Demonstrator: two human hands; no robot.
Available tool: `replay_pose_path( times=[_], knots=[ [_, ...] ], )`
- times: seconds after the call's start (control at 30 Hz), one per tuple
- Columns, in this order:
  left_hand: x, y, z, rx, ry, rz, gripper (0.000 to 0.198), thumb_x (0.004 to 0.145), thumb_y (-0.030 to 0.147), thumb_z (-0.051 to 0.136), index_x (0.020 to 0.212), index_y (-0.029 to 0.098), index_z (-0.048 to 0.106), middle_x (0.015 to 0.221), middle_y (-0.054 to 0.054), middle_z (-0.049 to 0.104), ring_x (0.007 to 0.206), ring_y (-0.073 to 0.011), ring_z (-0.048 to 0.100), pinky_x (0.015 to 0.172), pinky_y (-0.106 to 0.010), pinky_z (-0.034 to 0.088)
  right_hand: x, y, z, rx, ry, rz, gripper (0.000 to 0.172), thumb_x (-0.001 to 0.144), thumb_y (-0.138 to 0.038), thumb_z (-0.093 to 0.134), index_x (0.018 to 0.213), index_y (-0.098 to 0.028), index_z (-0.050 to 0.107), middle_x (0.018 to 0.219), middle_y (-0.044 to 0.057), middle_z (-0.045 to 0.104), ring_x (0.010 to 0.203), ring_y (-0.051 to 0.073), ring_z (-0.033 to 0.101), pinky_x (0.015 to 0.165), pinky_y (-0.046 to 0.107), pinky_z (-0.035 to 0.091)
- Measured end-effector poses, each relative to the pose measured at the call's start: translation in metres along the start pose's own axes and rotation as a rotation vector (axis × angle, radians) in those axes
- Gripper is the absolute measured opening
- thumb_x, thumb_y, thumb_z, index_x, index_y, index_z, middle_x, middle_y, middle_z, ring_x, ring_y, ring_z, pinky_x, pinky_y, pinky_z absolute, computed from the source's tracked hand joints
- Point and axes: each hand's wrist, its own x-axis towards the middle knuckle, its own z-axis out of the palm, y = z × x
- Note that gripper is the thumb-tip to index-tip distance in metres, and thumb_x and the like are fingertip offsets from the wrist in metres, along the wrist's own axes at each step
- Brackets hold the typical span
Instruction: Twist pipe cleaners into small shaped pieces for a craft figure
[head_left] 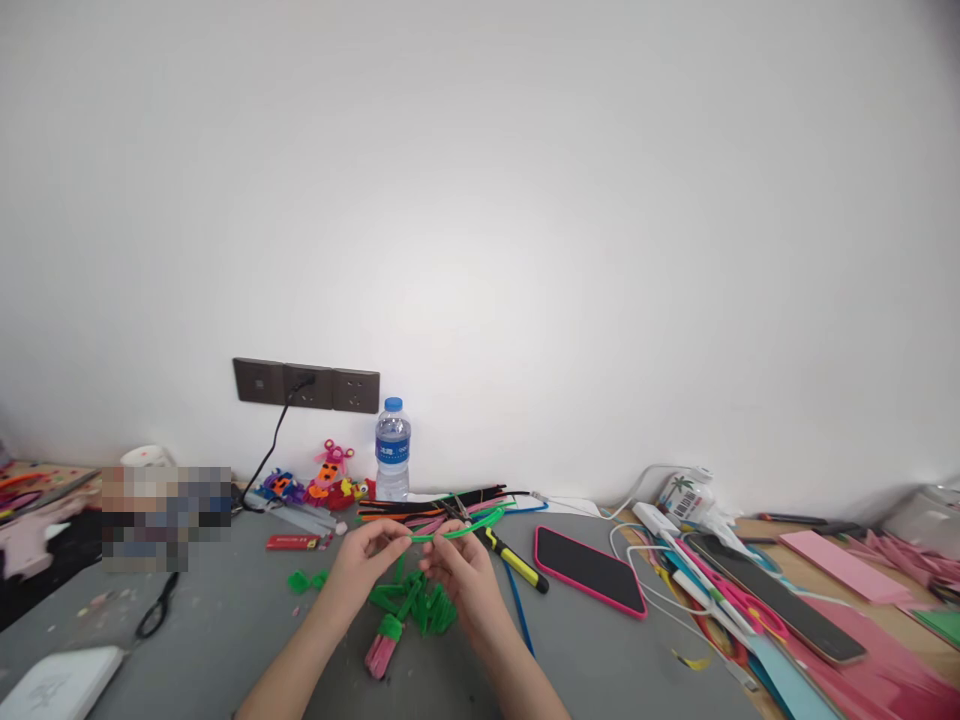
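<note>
Between my two hands runs a light green pipe cleaner (491,520), held above the grey table mat. The fingertips of my left hand (367,555) pinch its left end. My right hand (461,565) is closed on it further along, and its loose end sticks out up and to the right. Below my hands lies a pipe cleaner flower (382,645) with a pink head and green stem. Dark green folded pipe cleaner pieces (427,605) lie beside it, partly hidden by my right hand. Yellow-and-black handled pliers (517,560) rest just behind my right hand.
A water bottle (393,455) stands by the wall near small fuzzy figures (330,480) and a pile of pipe cleaners (405,508). A pink-cased phone (589,570) lies to the right, before cables, scissors (750,605) and papers. A white box (64,685) sits front left.
</note>
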Motion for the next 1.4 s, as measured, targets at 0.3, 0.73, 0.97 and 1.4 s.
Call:
replay_pose_path(
  times=[0.3, 0.73, 0.97, 1.4],
  knots=[
    [-0.003, 0.001, 0.007, -0.093, -0.014, -0.067, 0.035, 0.077, 0.05, 0.06, 0.078, 0.016, 0.065, 0.058, 0.004, 0.045, 0.052, -0.0108, 0.036, 0.048, -0.021, 0.026, 0.004, 0.004, -0.003, -0.042, 0.011, -0.048, 0.032, 0.067, -0.043, 0.078, 0.076, -0.019, 0.06, 0.064, -0.002, 0.062, 0.059, 0.012, 0.056, 0.06, 0.024, 0.044],
    [-0.011, 0.014, 0.015, 0.322, -0.138, 0.134, 0.018, 0.078, 0.029, 0.058, 0.068, 0.018, 0.069, 0.065, 0.001, 0.049, 0.06, -0.0152, 0.047, 0.056, -0.024, 0.032, 0.01, 0.0, -0.014, -0.12, -0.145, -0.171, 0.023, 0.076, -0.035, 0.073, 0.071, -0.019, 0.057, 0.057, -0.005, 0.055, 0.052, 0.01, 0.05, 0.054, 0.022, 0.038],
    [-0.006, 0.005, 0.014, 0.292, -0.111, 0.118, 0.019, 0.076, 0.031, 0.058, 0.071, 0.018, 0.07, 0.064, -0.001, 0.055, 0.06, -0.0159, 0.049, 0.056, -0.024, 0.034, 0.008, -0.002, -0.012, -0.041, -0.114, -0.105, 0.024, 0.075, -0.036, 0.073, 0.073, -0.019, 0.057, 0.058, -0.005, 0.055, 0.052, 0.01, 0.051, 0.055, 0.022, 0.039],
    [-0.005, 0.014, 0.007, -0.055, 0.038, -0.042, 0.036, 0.072, 0.054, 0.063, 0.07, 0.017, 0.063, 0.056, 0.003, 0.049, 0.052, -0.0123, 0.04, 0.048, -0.022, 0.029, 0.006, -0.004, -0.008, -0.011, -0.055, -0.082, 0.026, 0.07, -0.039, 0.076, 0.078, -0.02, 0.06, 0.066, -0.002, 0.062, 0.057, 0.013, 0.056, 0.061, 0.025, 0.043]
  ],
)
